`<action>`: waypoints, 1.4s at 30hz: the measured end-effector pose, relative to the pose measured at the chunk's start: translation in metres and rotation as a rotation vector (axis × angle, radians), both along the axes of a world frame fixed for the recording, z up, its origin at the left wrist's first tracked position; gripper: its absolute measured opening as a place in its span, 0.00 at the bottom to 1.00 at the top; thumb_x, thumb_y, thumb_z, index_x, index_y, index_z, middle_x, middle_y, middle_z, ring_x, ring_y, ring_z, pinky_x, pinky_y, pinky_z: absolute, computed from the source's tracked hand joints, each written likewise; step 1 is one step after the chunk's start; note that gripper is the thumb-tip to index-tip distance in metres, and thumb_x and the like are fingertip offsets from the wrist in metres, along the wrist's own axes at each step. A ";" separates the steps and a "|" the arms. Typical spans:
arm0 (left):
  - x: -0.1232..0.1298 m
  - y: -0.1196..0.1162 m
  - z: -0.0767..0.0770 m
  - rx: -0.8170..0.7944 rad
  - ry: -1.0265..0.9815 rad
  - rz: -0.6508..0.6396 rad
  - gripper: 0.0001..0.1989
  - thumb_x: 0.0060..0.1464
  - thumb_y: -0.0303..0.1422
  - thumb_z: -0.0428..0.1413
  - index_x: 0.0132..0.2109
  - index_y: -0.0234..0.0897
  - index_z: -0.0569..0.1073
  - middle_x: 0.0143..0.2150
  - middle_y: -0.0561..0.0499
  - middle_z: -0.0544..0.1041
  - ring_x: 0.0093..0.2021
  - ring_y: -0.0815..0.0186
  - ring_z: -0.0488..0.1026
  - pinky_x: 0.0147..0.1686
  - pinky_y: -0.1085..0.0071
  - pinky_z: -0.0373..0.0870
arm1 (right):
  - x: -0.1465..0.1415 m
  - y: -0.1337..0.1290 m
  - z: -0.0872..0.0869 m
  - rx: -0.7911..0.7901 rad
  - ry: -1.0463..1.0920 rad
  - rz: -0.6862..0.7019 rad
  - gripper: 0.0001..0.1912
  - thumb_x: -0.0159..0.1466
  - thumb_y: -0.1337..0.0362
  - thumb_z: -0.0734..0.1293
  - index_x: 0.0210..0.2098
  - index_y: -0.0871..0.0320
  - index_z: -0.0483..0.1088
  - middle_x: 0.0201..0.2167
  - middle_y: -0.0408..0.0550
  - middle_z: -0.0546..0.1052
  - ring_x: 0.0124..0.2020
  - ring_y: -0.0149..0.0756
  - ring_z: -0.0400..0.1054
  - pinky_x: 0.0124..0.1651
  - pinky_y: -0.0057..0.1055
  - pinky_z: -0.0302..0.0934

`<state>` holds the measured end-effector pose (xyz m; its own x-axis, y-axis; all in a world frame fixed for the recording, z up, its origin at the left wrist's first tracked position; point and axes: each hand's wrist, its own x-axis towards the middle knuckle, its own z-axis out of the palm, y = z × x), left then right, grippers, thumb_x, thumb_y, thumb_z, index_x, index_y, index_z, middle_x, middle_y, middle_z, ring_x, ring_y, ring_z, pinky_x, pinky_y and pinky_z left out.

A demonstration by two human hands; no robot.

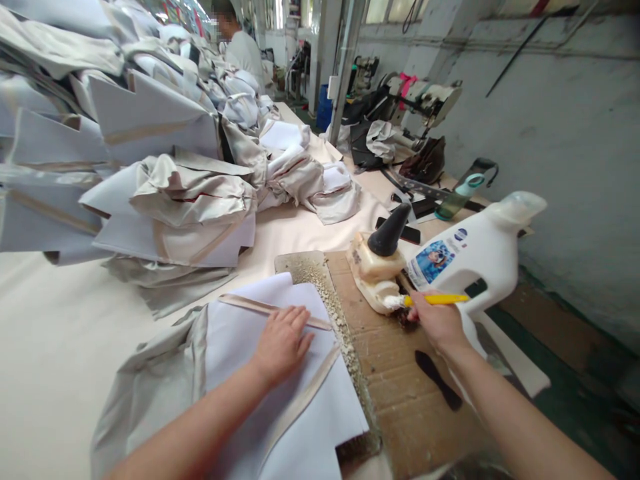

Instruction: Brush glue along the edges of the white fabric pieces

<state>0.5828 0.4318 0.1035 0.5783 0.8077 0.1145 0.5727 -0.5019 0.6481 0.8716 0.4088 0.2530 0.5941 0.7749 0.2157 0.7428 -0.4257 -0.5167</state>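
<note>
The left hand (pixel 281 341) lies flat, fingers spread a little and holding nothing, on a white, stiff piece of fabric with beige strips (pixel 280 373) sewn across it. This piece lies on the cream counter (pixel 55 347), close to the person, and its right edge hangs over a brown cardboard sheet (pixel 395 373) crusted with old dried glue. The right hand (pixel 436 321) has its fingers closed around a thin brush with a yellow handle (pixel 434 300). The white bristle end of the brush touches a small cream tub caked with glue (pixel 375 273), which sits on the cardboard. A black cone-shaped cap (pixel 390 230) rests on top of the tub. Just beside the tub, to the right, lies a big white plastic jug with a blue label (pixel 470 257), tipped on its side. A big heap of more grey and white fabric pieces (pixel 150 167) is piled on the counter to the left. Far back, another person in a white top (pixel 245 50) stands by the heap.
</note>
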 end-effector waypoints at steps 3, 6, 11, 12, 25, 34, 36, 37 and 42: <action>-0.017 0.033 0.006 0.148 0.082 0.106 0.18 0.61 0.38 0.44 0.54 0.39 0.68 0.63 0.47 0.62 0.65 0.57 0.53 0.60 0.53 0.51 | -0.002 -0.009 0.009 0.019 -0.035 -0.020 0.15 0.56 0.54 0.63 0.20 0.57 0.67 0.14 0.45 0.71 0.20 0.37 0.67 0.29 0.31 0.61; -0.031 0.067 0.006 0.127 0.213 0.209 0.20 0.59 0.39 0.47 0.56 0.38 0.64 0.64 0.44 0.61 0.65 0.53 0.51 0.59 0.47 0.48 | -0.005 -0.015 0.011 0.007 -0.054 0.058 0.15 0.56 0.52 0.63 0.28 0.58 0.70 0.18 0.44 0.73 0.24 0.38 0.69 0.32 0.31 0.62; -0.038 0.098 -0.005 -0.046 0.326 0.211 0.21 0.55 0.47 0.49 0.48 0.37 0.69 0.43 0.41 0.76 0.43 0.51 0.73 0.41 0.56 0.67 | -0.001 -0.036 0.001 -0.151 0.020 0.336 0.17 0.55 0.52 0.67 0.38 0.57 0.72 0.38 0.47 0.76 0.39 0.40 0.70 0.44 0.34 0.62; -0.038 0.099 -0.006 -0.053 0.332 0.199 0.20 0.54 0.47 0.49 0.45 0.38 0.70 0.41 0.42 0.77 0.41 0.52 0.74 0.38 0.59 0.68 | 0.000 -0.041 -0.001 -0.182 0.052 0.330 0.17 0.55 0.52 0.68 0.37 0.57 0.72 0.38 0.47 0.76 0.39 0.41 0.70 0.44 0.34 0.62; -0.023 0.089 0.027 0.078 0.292 0.201 0.14 0.57 0.37 0.50 0.49 0.38 0.69 0.46 0.42 0.75 0.47 0.53 0.71 0.43 0.58 0.64 | -0.009 -0.039 0.004 -0.057 -0.005 0.268 0.17 0.59 0.52 0.65 0.41 0.56 0.71 0.31 0.47 0.77 0.33 0.38 0.71 0.38 0.33 0.64; 0.003 0.040 -0.007 0.179 0.043 -0.086 0.14 0.61 0.38 0.46 0.52 0.44 0.68 0.59 0.49 0.66 0.64 0.55 0.54 0.58 0.44 0.50 | 0.002 -0.045 0.015 -0.210 -0.493 0.800 0.13 0.61 0.63 0.62 0.43 0.56 0.73 0.37 0.52 0.75 0.39 0.42 0.70 0.44 0.38 0.65; 0.007 0.036 -0.013 0.147 0.042 -0.092 0.15 0.60 0.38 0.48 0.53 0.42 0.68 0.60 0.48 0.66 0.64 0.54 0.54 0.59 0.42 0.46 | 0.005 -0.043 0.015 -0.321 -0.519 0.857 0.13 0.60 0.63 0.62 0.42 0.55 0.74 0.34 0.52 0.74 0.37 0.43 0.69 0.40 0.39 0.65; 0.007 0.035 -0.015 0.141 0.037 -0.094 0.16 0.60 0.38 0.48 0.54 0.42 0.67 0.60 0.47 0.65 0.64 0.54 0.53 0.60 0.41 0.44 | 0.005 -0.043 0.014 -0.378 -0.511 0.877 0.12 0.61 0.62 0.62 0.41 0.54 0.75 0.33 0.51 0.74 0.36 0.43 0.69 0.38 0.39 0.65; 0.006 0.032 -0.016 0.147 -0.018 -0.090 0.18 0.62 0.37 0.44 0.58 0.43 0.64 0.63 0.48 0.62 0.66 0.57 0.49 0.62 0.42 0.38 | 0.004 -0.042 0.015 -0.229 -0.316 0.635 0.13 0.59 0.53 0.65 0.39 0.51 0.74 0.38 0.49 0.76 0.41 0.45 0.70 0.45 0.40 0.63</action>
